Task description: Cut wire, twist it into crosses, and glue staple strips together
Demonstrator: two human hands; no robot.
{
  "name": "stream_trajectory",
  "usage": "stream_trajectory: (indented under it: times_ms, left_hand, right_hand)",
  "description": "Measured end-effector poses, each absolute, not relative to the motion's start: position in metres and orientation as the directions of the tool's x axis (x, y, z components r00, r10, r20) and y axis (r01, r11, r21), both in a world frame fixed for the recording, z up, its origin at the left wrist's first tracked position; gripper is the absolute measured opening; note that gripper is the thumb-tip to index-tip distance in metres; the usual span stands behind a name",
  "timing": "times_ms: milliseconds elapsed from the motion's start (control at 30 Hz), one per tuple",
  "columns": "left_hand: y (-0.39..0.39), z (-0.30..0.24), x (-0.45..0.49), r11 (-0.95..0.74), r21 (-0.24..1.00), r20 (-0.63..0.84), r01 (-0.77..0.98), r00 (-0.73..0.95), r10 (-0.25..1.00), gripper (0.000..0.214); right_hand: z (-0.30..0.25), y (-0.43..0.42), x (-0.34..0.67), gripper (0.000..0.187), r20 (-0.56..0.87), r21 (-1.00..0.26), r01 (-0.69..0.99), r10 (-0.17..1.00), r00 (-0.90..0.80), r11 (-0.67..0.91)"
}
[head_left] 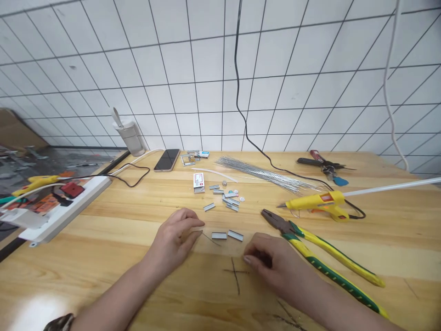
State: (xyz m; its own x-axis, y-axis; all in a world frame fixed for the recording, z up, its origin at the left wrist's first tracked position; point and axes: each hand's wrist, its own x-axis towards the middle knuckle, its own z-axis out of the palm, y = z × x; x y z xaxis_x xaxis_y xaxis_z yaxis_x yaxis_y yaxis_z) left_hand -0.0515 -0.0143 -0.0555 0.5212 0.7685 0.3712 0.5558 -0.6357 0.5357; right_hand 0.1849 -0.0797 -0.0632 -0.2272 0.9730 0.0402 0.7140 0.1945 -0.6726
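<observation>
My left hand (177,236) rests on the wooden table (103,239), its fingertips pinched on the end of a thin wire (211,239) that lies on the wood. My right hand (272,262) lies to the right with fingers curled; what they hold, if anything, is hidden. Between the hands lie two staple strips (227,236). A drawn black cross (236,273) marks the wood just below them.
Yellow-green pliers (324,255) lie right of my right hand. A yellow glue gun (320,202), a bundle of wires (265,174), several loose staple strips (225,200), a staple box (199,182), a phone (167,159), keys (325,166) and a power strip (62,202) sit further back.
</observation>
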Motion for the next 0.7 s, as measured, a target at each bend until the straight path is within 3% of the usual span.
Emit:
stream_trajectory:
  times_ms: [233,533,700]
  left_hand:
    - [-0.009,-0.059,-0.057,-0.648,0.391,0.169,0.653,0.641,0.748,0.020]
    - [-0.024,-0.056,-0.052,-0.666,0.299,0.147,0.683,0.657,0.739,0.027]
    - [-0.038,-0.055,-0.057,-0.602,0.255,0.127,0.757,0.591,0.796,0.027]
  right_hand:
    - [-0.073,-0.075,0.192,0.015,0.254,-0.624,0.702,0.939,-0.233,0.343]
    - [-0.076,-0.068,0.198,0.019,0.370,-0.557,0.737,0.909,-0.192,0.383]
    - [-0.076,-0.068,0.205,0.021,0.418,-0.522,0.760,0.893,-0.168,0.387]
